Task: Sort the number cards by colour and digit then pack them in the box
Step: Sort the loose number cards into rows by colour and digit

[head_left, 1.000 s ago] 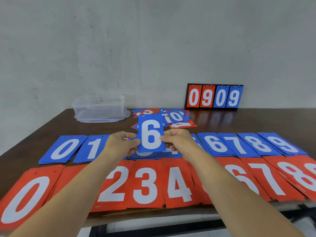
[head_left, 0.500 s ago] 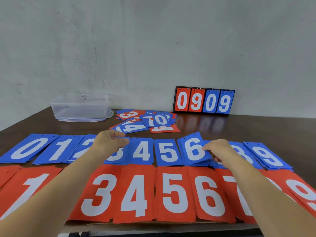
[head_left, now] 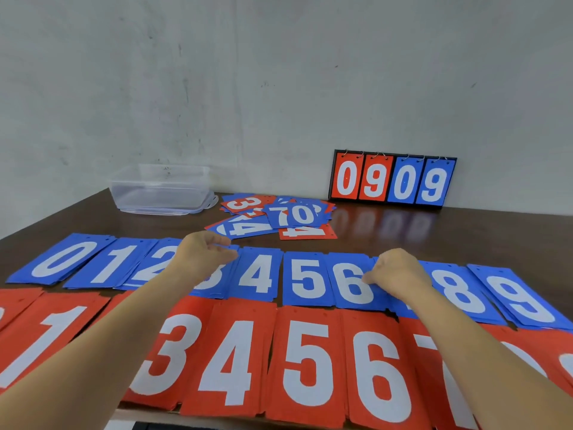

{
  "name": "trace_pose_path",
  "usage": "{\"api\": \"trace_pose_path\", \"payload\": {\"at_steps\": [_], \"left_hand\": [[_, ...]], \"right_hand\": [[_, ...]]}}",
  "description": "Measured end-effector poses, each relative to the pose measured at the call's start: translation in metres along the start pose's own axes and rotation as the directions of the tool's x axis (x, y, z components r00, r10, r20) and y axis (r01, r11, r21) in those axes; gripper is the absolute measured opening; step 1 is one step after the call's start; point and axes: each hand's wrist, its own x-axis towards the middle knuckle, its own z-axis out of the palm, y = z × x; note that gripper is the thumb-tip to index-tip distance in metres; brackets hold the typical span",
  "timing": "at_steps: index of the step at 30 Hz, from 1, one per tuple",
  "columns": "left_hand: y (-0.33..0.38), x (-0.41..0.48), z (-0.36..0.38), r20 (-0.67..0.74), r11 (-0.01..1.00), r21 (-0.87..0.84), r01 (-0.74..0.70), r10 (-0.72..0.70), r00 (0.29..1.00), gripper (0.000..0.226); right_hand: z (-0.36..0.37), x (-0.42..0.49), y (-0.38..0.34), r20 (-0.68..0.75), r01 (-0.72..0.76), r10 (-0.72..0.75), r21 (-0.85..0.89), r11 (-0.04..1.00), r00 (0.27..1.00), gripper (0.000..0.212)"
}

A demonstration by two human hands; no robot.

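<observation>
A row of blue number-card piles, 0 to 9, lies across the table, and the blue 6 card [head_left: 350, 283] lies flat on its pile. My right hand [head_left: 398, 273] is at that card's right edge, fingers curled and pinching it, and covers the blue 7 pile. My left hand [head_left: 203, 254] hovers over the blue 3 pile [head_left: 214, 279], loosely curled and holding nothing. Nearer to me is a row of red piles [head_left: 307, 361]. A loose heap of unsorted cards [head_left: 279, 218] lies behind the blue row. The clear plastic box [head_left: 161, 187] stands at the back left.
A flip scoreboard [head_left: 392, 180] reading 0909 leans against the wall at the back right. Bare dark table [head_left: 449, 240] shows between it and the blue row. The red piles reach the table's front edge.
The blue 6 card, held up in both hands a second ago, went right and down in my right hand onto the blue 6 pile. My left hand let go and stayed over the blue 3.
</observation>
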Motion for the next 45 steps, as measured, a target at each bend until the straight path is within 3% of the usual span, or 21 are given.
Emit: {"api": "trace_pose_path", "payload": {"at_steps": [3,8,15,22,26,31,34,40,45], "left_hand": [[-0.003,0.017,-0.003,-0.006,1.000,-0.012,-0.009,0.009,1.000,0.022],[-0.004,0.058,-0.005,0.007,1.000,-0.001,-0.019,0.019,1.000,0.023],[-0.018,0.114,-0.010,0.007,1.000,0.018,-0.016,0.016,1.000,0.017],[-0.035,0.145,-0.015,-0.017,0.999,0.045,-0.014,0.015,1.000,0.016],[-0.040,0.154,-0.017,-0.022,0.996,0.088,-0.018,0.020,1.000,0.018],[-0.040,0.162,-0.015,-0.004,0.988,0.146,-0.038,0.039,0.999,0.025],[-0.036,0.166,-0.009,0.050,0.964,0.254,-0.083,0.073,0.996,0.043],[-0.027,0.179,0.015,0.224,0.837,0.507,-0.206,0.103,0.969,0.091],[-0.028,0.182,0.014,0.198,0.842,0.501,-0.200,0.113,0.974,0.089]], "right_hand": [[-0.003,0.013,-0.009,-0.004,0.021,-0.021,0.057,0.998,1.000,0.022],[0.001,0.047,-0.039,-0.065,0.032,-0.021,0.176,0.984,0.998,0.031],[0.045,0.113,-0.105,-0.060,0.090,-0.082,0.162,0.983,0.995,0.036],[0.085,0.154,-0.141,-0.034,0.017,-0.014,0.095,0.995,0.999,0.095],[0.095,0.162,-0.151,-0.059,-0.030,0.028,-0.033,0.999,0.998,0.098],[0.089,0.170,-0.153,-0.009,-0.112,0.112,0.033,0.993,0.994,0.099],[0.088,0.171,-0.152,0.000,-0.152,0.152,0.024,0.988,0.988,0.100],[0.086,0.172,-0.148,0.032,-0.192,0.190,0.241,0.951,0.981,0.086],[0.079,0.177,-0.134,-0.053,-0.108,0.155,0.502,0.858,0.986,0.027]]}}
